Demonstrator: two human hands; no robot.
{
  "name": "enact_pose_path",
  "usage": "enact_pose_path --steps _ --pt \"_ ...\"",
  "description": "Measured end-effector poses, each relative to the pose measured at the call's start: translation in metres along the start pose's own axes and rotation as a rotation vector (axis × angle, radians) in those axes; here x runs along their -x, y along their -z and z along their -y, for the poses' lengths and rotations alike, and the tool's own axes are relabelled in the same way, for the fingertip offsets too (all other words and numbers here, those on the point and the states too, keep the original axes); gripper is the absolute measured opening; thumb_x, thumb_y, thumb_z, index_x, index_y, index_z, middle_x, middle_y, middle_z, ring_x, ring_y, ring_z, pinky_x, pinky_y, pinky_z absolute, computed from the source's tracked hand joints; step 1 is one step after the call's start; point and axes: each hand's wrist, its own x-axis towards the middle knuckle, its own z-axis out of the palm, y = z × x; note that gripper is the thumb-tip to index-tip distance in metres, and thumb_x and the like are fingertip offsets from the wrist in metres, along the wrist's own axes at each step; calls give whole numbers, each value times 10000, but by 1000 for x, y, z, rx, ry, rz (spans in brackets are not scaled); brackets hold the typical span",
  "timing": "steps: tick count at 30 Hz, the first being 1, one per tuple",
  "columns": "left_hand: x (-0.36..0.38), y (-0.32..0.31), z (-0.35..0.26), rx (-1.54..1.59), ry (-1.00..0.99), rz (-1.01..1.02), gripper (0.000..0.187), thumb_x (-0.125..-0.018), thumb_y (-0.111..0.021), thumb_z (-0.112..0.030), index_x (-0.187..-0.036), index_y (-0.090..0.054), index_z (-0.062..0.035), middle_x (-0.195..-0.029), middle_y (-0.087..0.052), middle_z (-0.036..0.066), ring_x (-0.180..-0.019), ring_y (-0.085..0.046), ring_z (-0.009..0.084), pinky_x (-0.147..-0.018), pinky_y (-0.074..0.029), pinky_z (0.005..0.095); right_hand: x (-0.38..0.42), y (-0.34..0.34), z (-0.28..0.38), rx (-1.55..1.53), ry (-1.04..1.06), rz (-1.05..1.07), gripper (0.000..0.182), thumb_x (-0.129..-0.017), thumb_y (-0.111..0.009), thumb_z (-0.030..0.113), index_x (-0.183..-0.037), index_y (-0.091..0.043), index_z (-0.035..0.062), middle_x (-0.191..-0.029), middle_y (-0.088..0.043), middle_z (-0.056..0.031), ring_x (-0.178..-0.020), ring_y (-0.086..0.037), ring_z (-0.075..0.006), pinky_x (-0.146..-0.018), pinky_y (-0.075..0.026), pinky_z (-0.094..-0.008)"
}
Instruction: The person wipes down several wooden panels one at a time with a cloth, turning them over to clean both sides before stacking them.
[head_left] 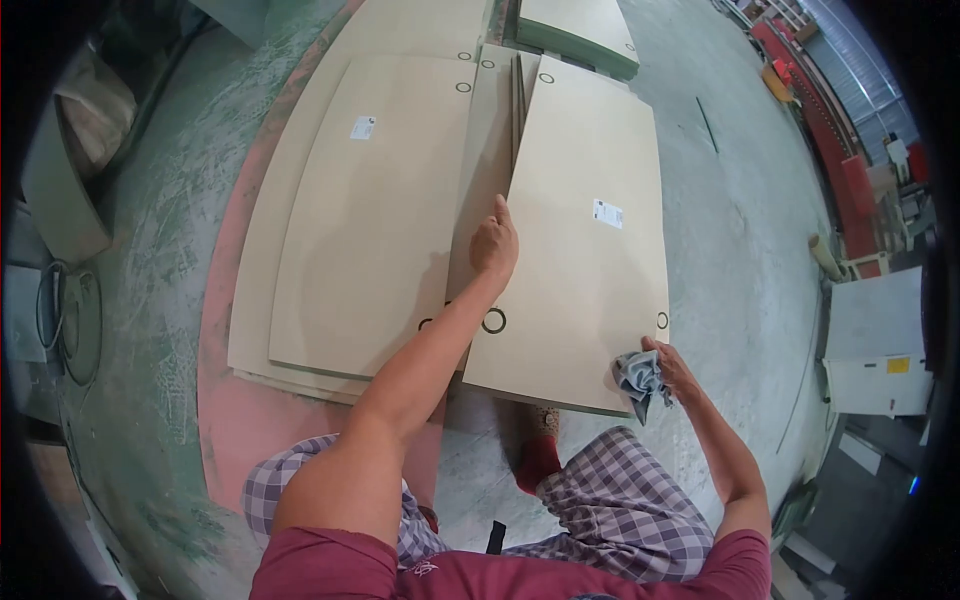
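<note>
A flat beige panel [575, 270] with a small white label and dark rings at its corners lies at an angle over other panels. At its left long edge is my left hand [494, 243], fingers curled at the edge and thumb pointing forward. My right hand [674, 372] is closed around a crumpled grey cloth [640, 374] at the panel's near right corner. Part of that hand's grip is hidden by the cloth. To the left, another labelled beige panel [375, 220] tops a stack of similar sheets.
A pink-red board [222, 420] lies under the left stack. Another green-edged stack [575, 30] stands at the far end. White boxes [875, 340] and machinery line the right side. A coiled cable [78, 320] is at the left.
</note>
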Motion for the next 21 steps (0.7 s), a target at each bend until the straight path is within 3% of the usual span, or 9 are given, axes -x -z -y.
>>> enact_pose_path --steps 3,8,10,11,15,21 --pt "3 -2 3 6 12 -5 775 -893 -127 -581 -784 -618 9 -810 -631 192 -804 -607 365 -715 -491 429 -10 7 -7 92 41 22 397 -889 -475 433 -715 -491 76 -688 -439 52 -638 -409 -59 -565 -347 -227" --pt "12 -11 8 59 -59 19 642 -918 -235 -509 -765 -566 19 -791 -614 218 -775 -596 392 -691 -480 447 -17 25 4 234 5 14 373 -898 -466 412 -747 -496 72 -679 -436 57 -617 -403 -56 -528 -333 -229" --pt "26 -14 6 65 -114 40 588 -924 -258 -474 -791 -553 18 -800 -611 228 -795 -591 396 -701 -474 452 -9 33 13 350 83 -71 384 -888 -481 445 -728 -483 95 -656 -437 51 -609 -400 -66 -528 -347 -242" --pt "32 -14 6 71 -158 58 535 -930 -282 -438 -817 -540 17 -809 -607 237 -814 -586 399 -711 -467 457 -8 39 15 522 26 -168 378 -891 -485 413 -758 -493 59 -655 -456 20 -622 -416 -87 -535 -361 -260" --pt "39 -14 6 -91 -232 160 474 -933 -298 -395 -880 -528 16 -833 -604 245 -845 -579 400 -743 -461 456 -10 56 14 668 69 -220 368 -890 -488 382 -794 -499 27 -661 -479 -28 -629 -433 -116 -554 -374 -278" --pt "36 -8 -3 -216 -342 235 461 -927 -332 -383 -902 -542 26 -880 -603 244 -867 -580 397 -772 -458 455 -19 66 11 660 101 -203 404 -906 -432 402 -796 -503 21 -680 -509 -63 -646 -466 -152 -596 -394 -296"
